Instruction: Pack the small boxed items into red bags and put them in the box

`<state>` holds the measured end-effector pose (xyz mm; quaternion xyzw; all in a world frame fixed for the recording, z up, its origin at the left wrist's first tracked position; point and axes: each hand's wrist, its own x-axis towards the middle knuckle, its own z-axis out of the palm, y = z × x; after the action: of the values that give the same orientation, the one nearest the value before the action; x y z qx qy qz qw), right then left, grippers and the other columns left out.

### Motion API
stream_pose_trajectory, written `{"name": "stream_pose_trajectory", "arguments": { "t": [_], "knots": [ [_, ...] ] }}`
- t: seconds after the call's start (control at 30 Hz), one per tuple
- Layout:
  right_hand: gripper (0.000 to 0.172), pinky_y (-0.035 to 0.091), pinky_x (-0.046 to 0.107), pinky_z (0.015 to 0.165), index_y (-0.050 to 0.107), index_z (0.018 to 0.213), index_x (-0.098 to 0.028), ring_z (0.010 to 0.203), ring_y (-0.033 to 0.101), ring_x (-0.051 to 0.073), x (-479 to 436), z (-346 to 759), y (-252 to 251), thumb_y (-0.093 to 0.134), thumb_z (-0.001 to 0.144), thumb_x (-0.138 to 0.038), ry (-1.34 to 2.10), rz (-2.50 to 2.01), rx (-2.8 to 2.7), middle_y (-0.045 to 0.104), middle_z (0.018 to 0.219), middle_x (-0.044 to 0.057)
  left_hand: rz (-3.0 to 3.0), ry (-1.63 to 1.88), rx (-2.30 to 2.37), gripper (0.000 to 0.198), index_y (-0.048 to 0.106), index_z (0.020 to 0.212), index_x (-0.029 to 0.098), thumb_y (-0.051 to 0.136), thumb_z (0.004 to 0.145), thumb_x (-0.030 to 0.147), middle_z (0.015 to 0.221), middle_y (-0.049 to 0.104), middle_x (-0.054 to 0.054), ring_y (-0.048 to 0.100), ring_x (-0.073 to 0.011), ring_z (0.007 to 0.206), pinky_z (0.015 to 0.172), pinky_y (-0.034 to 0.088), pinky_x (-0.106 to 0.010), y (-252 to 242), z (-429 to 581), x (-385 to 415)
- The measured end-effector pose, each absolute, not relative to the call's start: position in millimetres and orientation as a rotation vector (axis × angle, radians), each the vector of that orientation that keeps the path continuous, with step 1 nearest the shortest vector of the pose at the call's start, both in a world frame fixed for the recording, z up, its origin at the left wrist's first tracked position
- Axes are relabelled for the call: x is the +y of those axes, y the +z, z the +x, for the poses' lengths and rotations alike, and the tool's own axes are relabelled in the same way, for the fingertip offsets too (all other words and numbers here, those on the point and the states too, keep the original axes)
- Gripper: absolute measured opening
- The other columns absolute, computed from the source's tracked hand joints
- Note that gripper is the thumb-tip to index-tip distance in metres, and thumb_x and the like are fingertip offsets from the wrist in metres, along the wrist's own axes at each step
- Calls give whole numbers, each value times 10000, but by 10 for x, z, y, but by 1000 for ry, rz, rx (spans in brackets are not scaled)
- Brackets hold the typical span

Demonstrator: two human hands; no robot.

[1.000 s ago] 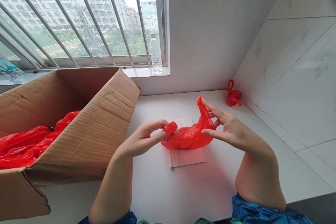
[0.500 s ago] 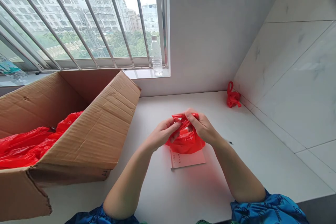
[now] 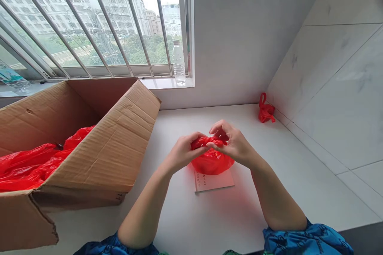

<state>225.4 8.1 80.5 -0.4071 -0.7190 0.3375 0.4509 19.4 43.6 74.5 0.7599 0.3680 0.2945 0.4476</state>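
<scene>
A red plastic bag (image 3: pixel 212 162) sits puffed up on a small printed paper sheet (image 3: pixel 214 181), its top gathered into a bunch. My left hand (image 3: pixel 187 152) grips the bunched top from the left. My right hand (image 3: pixel 231 144) pinches the same bunch from the right, with its fingers curled over. The two hands nearly meet above the bag and hide most of its neck. Only the lower edge of the paper shows, since the bag covers its upper part.
An open cardboard box (image 3: pixel 101 159) full of red plastic bags (image 3: pixel 30 163) stands to my left. A small knotted red bag (image 3: pixel 265 109) lies in the far corner of the white counter (image 3: pixel 194 219). A water bottle (image 3: pixel 178 63) stands on the barred window's sill.
My hands have drawn slightly closer over the bag, and the right hand has shifted its grip on the gathered top. The bag's neck now looks tighter. The paper and box stay put.
</scene>
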Motion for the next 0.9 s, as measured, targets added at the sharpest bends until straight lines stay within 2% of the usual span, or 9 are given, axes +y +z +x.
{"name": "stream_pose_trajectory", "arguments": {
  "t": [0.07,0.13,0.23,0.33,0.5,0.67,0.77,0.83,0.9],
  "knots": [
    [157,527,269,715,559,928,-236,806,588,127,67,2249,803,684,888,-323,761,-968,-1799,570,982,5,1940,725,986,242,690,1006,210,588,925,414,753,629,9,512,-111,658,579,379,-212,749,186,426],
    [116,518,268,709,570,864,-232,804,586,129,50,2256,798,663,902,-289,679,-961,-1837,568,962,5,1869,734,929,273,680,1100,222,566,941,413,761,645,6,542,-116,661,603,426,-219,771,173,415],
    [87,494,268,672,593,845,-233,791,594,137,14,2284,769,655,904,-253,546,-984,-1872,583,934,8,1687,736,715,387,630,1256,218,603,927,418,1034,702,-67,647,-186,925,807,517,-286,817,159,399],
    [44,490,282,674,631,872,-240,804,607,147,-64,2322,692,649,910,-255,424,-1000,-1891,607,990,26,1587,794,706,412,666,1243,197,552,952,466,1254,658,-106,608,-244,1151,978,480,-339,818,165,413],
    [110,540,334,775,666,824,-248,994,628,212,-339,2484,394,640,915,-305,458,-1082,-1819,606,1106,57,1478,971,908,441,702,1189,188,554,932,514,1143,713,-85,633,-236,1084,973,483,-342,645,108,570],
    [211,512,426,982,642,750,-243,1108,620,240,-578,2803,41,639,913,-377,683,-1209,-1769,629,1069,49,1494,1134,1135,451,712,1138,162,544,916,518,1151,705,-102,616,-238,1084,1053,434,-385,314,-104,700],
    [170,507,440,1023,685,930,-276,1185,600,249,-640,2984,-70,631,907,-436,831,-1284,-1768,618,1217,53,1535,1021,1192,489,638,1245,184,532,920,533,1199,679,-109,606,-249,1137,1059,432,-404,108,-239,659],
    [360,506,450,1039,613,1228,-332,1270,553,260,-654,3060,-100,627,898,-474,846,-1349,-1765,527,1407,58,1580,1001,1259,598,484,1410,226,550,910,547,1264,639,-111,587,-248,1195,1067,427,-412,17,-332,605],
    [607,492,471,1060,406,1454,-376,1373,460,276,-624,3067,-118,613,897,-499,749,-1461,-1765,382,1551,56,1632,973,1370,694,354,1496,240,523,916,581,1351,578,-130,543,-259,1265,1085,409,-433,-16,-398,552]
  ]
}}
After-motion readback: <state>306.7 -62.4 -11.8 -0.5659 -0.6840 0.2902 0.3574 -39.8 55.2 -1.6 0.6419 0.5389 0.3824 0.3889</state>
